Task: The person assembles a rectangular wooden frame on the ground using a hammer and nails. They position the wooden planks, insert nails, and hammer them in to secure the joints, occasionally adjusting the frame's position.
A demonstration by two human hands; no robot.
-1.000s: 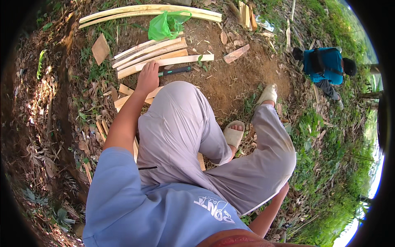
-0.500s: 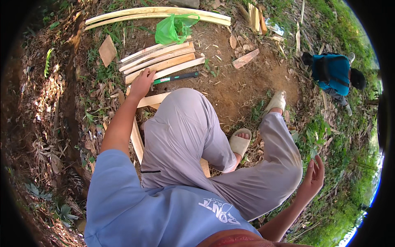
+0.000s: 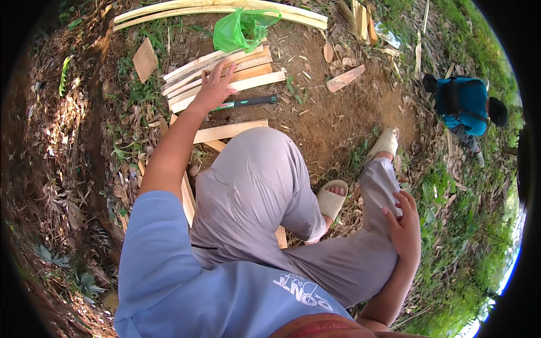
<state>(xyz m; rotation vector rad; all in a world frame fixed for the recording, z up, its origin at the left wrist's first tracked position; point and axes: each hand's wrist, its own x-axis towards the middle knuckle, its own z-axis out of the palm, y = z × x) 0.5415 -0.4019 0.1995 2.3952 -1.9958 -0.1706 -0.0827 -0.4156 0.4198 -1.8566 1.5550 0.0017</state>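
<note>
My left hand [image 3: 216, 89] reaches over a row of pale wooden slats [image 3: 259, 81] on the ground, its fingers spread on or just above them. Whether it touches the wood I cannot tell. Close below that hand lies a tool with a black and green handle [image 3: 256, 101]; its other end is hidden. On the far ends of the slats rests a crumpled green plastic bag [image 3: 242, 31]. My right hand [image 3: 404, 226] is beside my bent right leg, holding nothing, with its fingers apart.
Two long curved wooden strips [image 3: 186, 12] lie beyond the slats. Nearer me is a wooden frame piece [image 3: 231, 132], partly under my leg. A flat wood scrap [image 3: 346, 78] lies on the dirt. At the right, another person in a blue top [image 3: 462, 104] bends over the leafy ground.
My left hand has moved forward over the slats, and its fingers have spread. My right hand has come up and inward to my right leg.
</note>
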